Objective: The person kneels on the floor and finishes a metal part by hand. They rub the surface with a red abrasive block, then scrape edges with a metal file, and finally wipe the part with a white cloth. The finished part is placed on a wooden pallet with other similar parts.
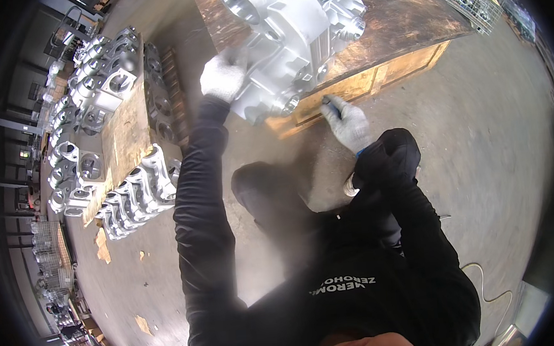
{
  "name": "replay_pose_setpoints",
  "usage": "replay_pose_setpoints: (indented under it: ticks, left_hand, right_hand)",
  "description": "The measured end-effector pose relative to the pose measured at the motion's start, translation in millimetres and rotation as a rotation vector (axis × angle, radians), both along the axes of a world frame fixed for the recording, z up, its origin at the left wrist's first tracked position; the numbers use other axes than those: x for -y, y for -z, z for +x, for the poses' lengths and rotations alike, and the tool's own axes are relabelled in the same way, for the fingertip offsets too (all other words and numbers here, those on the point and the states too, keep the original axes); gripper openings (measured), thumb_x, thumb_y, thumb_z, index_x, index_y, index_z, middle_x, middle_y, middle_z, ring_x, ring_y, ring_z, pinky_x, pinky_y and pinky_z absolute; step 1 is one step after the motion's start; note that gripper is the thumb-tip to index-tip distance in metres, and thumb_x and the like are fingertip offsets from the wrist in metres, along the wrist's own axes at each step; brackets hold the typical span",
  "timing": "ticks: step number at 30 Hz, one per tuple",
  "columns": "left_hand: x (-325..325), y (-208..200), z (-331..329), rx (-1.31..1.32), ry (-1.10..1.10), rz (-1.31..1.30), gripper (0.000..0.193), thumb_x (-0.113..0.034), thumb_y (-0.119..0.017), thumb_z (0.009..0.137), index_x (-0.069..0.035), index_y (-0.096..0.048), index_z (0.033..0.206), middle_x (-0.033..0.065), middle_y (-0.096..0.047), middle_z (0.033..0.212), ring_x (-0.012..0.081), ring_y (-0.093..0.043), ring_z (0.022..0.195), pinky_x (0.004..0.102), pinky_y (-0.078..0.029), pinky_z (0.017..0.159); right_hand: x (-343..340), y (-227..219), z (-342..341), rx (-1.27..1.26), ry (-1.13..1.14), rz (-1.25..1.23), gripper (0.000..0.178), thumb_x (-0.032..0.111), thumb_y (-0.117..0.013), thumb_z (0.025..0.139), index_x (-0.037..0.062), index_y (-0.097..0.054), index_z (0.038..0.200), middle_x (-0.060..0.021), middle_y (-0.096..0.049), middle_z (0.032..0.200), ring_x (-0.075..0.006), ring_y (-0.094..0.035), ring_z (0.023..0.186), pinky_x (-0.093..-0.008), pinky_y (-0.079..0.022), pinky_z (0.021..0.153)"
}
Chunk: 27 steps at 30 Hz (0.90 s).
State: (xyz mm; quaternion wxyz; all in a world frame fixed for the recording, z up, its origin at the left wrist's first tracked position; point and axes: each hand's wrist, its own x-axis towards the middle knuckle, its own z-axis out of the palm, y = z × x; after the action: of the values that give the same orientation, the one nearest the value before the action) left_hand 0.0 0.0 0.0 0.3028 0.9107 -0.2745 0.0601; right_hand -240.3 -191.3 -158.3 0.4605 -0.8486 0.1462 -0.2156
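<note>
The big silver casting (285, 42) sits at the near edge of the wooden table (408, 28), its lower end seeming to jut past that edge toward the person's knees (258, 183). From where I stand, that's the worry: a hard pull, or weight leaning too far outward, could tip it off onto a leg or foot, and smooth gloves on smooth metal could slip. The gloved left hand (223, 77) is against the casting's left side, fingers partly lost behind the metal, so I can't tell how firmly its grip closes. The right hand (348, 123) is below and to the right, apart from the casting, in front of the table's side; its grip looks narrow, though whether anything's pinched there I can't say. Off to the left, more castings (138, 191) crowd a stack.
</note>
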Motion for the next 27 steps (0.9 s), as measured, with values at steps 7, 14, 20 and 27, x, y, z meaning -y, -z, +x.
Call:
replay_pose_setpoints:
  ticks: [7, 14, 20, 27]
  left_hand:
    - [10, 3, 23, -0.113, 0.157, -0.025, 0.046, -0.048, -0.064, 0.102, -0.007, -0.077, 0.117, 0.0219, -0.076, 0.101, 0.0394, -0.073, 0.097, 0.0438, -0.055, 0.088]
    - [11, 10, 37, -0.059, 0.216, -0.126, 0.043, -0.044, -0.067, 0.102, -0.004, -0.077, 0.115, 0.022, -0.076, 0.098, 0.0371, -0.073, 0.094, 0.0418, -0.055, 0.086]
    - [11, 13, 37, -0.047, 0.234, -0.143, 0.042, -0.044, -0.066, 0.102, -0.003, -0.076, 0.106, 0.0216, -0.073, 0.09, 0.0368, -0.07, 0.084, 0.0414, -0.054, 0.08]
    - [10, 10, 35, -0.062, 0.22, -0.099, 0.046, -0.047, -0.064, 0.103, -0.003, -0.076, 0.104, 0.0229, -0.072, 0.089, 0.0402, -0.07, 0.084, 0.0434, -0.054, 0.08]
  right_hand:
    - [35, -25, -12, -0.104, 0.145, -0.477, 0.032, 0.029, -0.063, 0.103, 0.0178, -0.066, 0.132, -0.0168, -0.071, 0.107, -0.0398, -0.072, 0.09, -0.0501, -0.058, 0.081]
    - [67, -36, 5, -0.097, 0.138, -0.75, 0.031, 0.03, -0.07, 0.1, 0.0131, -0.072, 0.126, -0.0129, -0.072, 0.104, -0.0324, -0.073, 0.094, -0.045, -0.058, 0.079]
    - [70, -36, 2, -0.091, 0.092, -0.764, 0.03, 0.032, -0.07, 0.1, 0.0139, -0.072, 0.124, -0.0107, -0.073, 0.1, -0.0311, -0.073, 0.09, -0.0432, -0.059, 0.077]
    - [44, -2, 16, -0.055, 0.307, -0.584, 0.024, 0.031, -0.066, 0.103, 0.011, -0.071, 0.115, -0.0172, -0.074, 0.092, -0.0377, -0.073, 0.077, -0.0491, -0.058, 0.07]
